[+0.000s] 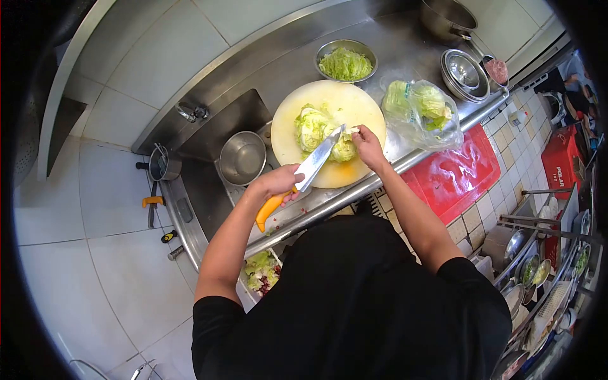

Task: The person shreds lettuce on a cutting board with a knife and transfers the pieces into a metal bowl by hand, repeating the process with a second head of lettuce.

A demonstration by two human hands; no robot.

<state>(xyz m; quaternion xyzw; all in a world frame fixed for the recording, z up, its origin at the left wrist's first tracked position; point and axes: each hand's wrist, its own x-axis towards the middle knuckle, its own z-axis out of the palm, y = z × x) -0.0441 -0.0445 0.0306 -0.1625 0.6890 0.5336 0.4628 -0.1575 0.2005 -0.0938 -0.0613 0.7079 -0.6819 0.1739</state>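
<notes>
My left hand [277, 182] is closed around a kitchen knife [318, 158] with an orange handle and a broad blade. The blade slants up over a round, pale cutting board [291, 166], its tip close to my right fingers. Pieces of pale green lettuce [311, 128] lie on the board, partly hidden by the blade. With fingers pinched, my right hand [369, 149] holds a bit of lettuce at the right side of the board. Behind the board stands a steel bowl [322, 49] of shredded lettuce. A clear plastic bag [451, 136] with more lettuce lies to its right.
Left of the board, a metal bowl [242, 158] sits in the sink [209, 142] near a faucet [191, 112]. Stacked bowls [465, 75] and a pot [448, 19] are at the back right. A bin [261, 273] of scraps is below the counter edge; a red lid-like sheet [453, 174] lies right.
</notes>
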